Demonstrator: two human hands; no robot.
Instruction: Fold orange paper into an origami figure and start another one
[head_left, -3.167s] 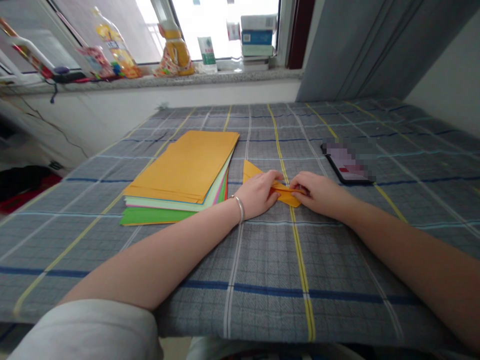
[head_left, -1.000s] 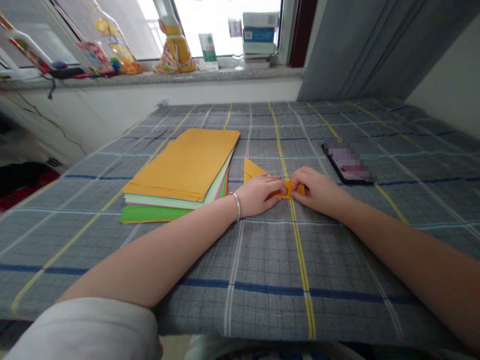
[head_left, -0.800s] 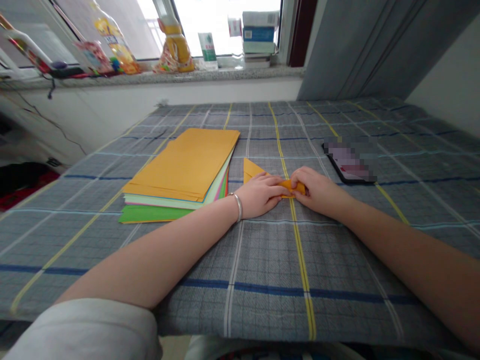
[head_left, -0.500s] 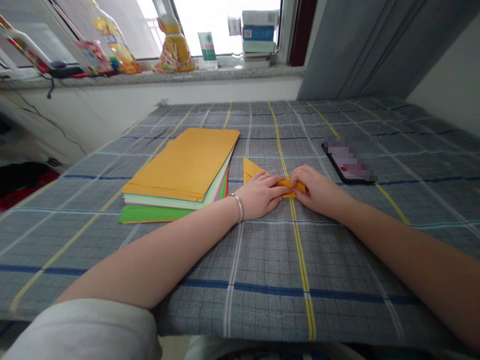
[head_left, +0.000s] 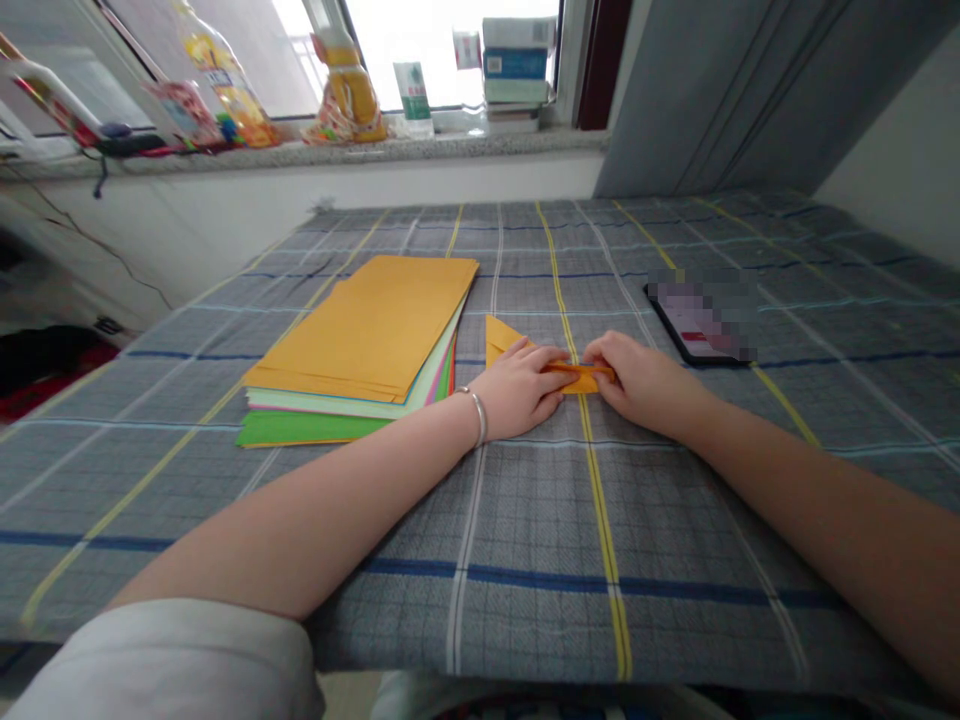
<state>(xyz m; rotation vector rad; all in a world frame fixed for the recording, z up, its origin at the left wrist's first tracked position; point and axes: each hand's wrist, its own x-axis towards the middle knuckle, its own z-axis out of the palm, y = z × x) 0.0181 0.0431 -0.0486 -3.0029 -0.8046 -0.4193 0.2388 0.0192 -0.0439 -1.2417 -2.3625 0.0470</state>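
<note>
Landmark: a stack of paper sheets (head_left: 367,325), rectangular, orange on top with pale, pink and green edges fanning out below, lies flat on a grey checked cloth (head_left: 540,520) with yellow, white and blue lines.
Folded paper: a small folded piece of orange paper (head_left: 577,384) lies on the cloth just beside the stack, on its right, one pointed corner standing out past the left hand, and a narrow fold raised between the two hands.
Left hand: the person's bare left hand (head_left: 521,392) lies over the folded paper, just right of the stack, fingers stretched and laid on it, thumb set apart on the near side; from where I stand I cannot tell whether they pinch it.
Right hand: the bare right hand (head_left: 634,385), farther to the right of the stack, has its fingers curled, thumb and fingertips pinching the right end of the raised fold.
Wrist: a thin silver bangle (head_left: 480,415) circles the left wrist, near the right side of the stack.
Phone: a black-edged phone (head_left: 701,345), its screen partly blurred, lies on the cloth well to the right of the stack.
Sill: beyond the stack, a speckled stone windowsill (head_left: 442,150) bears bottles (head_left: 225,80) and boxes (head_left: 516,65).
</note>
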